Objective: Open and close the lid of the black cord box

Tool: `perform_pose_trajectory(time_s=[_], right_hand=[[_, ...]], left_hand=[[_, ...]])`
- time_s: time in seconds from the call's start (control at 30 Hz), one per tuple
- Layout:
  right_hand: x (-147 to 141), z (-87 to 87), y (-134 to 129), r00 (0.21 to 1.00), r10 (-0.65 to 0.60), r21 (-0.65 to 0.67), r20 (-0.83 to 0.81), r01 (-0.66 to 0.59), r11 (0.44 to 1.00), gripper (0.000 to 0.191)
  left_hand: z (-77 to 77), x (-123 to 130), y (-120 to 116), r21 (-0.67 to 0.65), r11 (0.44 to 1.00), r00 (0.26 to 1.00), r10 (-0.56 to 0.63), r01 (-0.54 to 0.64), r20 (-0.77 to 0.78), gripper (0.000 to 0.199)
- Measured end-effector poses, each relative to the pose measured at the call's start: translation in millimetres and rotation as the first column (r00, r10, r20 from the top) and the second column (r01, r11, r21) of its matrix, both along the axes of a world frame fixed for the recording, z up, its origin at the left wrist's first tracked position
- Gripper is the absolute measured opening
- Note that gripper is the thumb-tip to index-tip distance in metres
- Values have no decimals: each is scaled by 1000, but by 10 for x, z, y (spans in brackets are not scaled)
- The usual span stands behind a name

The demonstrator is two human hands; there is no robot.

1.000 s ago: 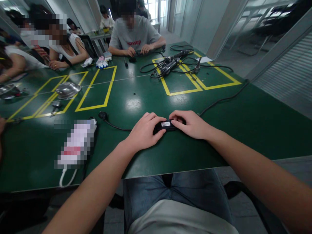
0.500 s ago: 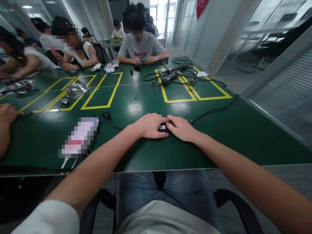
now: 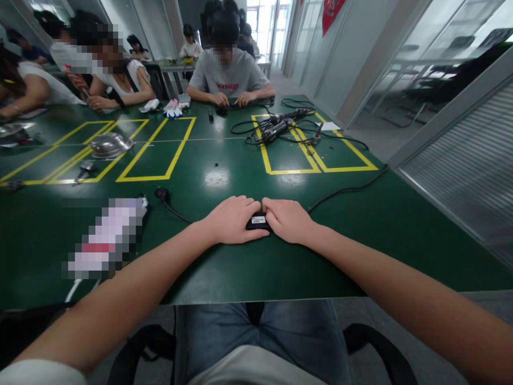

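Between my hands, on the green table [image 3: 224, 272], lies a black power adapter [image 3: 259, 221] with a white label facing up. My left hand [image 3: 236, 218] is closed round its left end, fingers over the far side and thumb along the near edge. Curled fingers of my right hand [image 3: 286, 219] grip the right end and hide it. A black plug [image 3: 162, 194] lies to the left, its cord running under my left hand. From behind my right hand a black cable [image 3: 347, 189] stretches away to the right.
A blurred phone [image 3: 108, 230] lies left of my forearm. Farther off are a metal bowl [image 3: 111, 145], a small metal part [image 3: 86, 170], gloves [image 3: 173, 109] and a heap of black cabled tools [image 3: 276, 128]. A co-worker [image 3: 228, 75] sits opposite; others sit at left.
The view has shifted slightly, so the table appears lower and farther left. My right fingers have curled in more around the adapter's end, and more of its label shows.
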State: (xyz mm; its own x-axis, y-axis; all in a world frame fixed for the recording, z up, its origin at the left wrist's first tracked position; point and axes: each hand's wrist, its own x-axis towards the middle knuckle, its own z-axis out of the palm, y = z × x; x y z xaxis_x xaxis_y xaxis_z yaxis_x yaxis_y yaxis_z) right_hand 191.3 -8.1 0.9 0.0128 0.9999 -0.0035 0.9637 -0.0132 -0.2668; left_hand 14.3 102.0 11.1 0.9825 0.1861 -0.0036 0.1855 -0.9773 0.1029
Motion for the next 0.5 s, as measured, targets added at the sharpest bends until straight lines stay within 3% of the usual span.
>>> perform_pose_trajectory(time_s=[0.23, 0.4, 0.5], right_hand=[[51, -57, -69, 993, 71, 80, -96, -64, 995, 25], [155, -29, -178, 966, 179, 127, -188, -157, 979, 11], [203, -7, -213, 930, 264, 179, -256, -222, 958, 21]], left_hand=[[7, -123, -13, 63, 998, 1000, -30, 31, -8, 50], [84, -166, 15, 27, 998, 998, -53, 54, -33, 43], [112, -198, -2, 5, 999, 999, -40, 40, -32, 38]])
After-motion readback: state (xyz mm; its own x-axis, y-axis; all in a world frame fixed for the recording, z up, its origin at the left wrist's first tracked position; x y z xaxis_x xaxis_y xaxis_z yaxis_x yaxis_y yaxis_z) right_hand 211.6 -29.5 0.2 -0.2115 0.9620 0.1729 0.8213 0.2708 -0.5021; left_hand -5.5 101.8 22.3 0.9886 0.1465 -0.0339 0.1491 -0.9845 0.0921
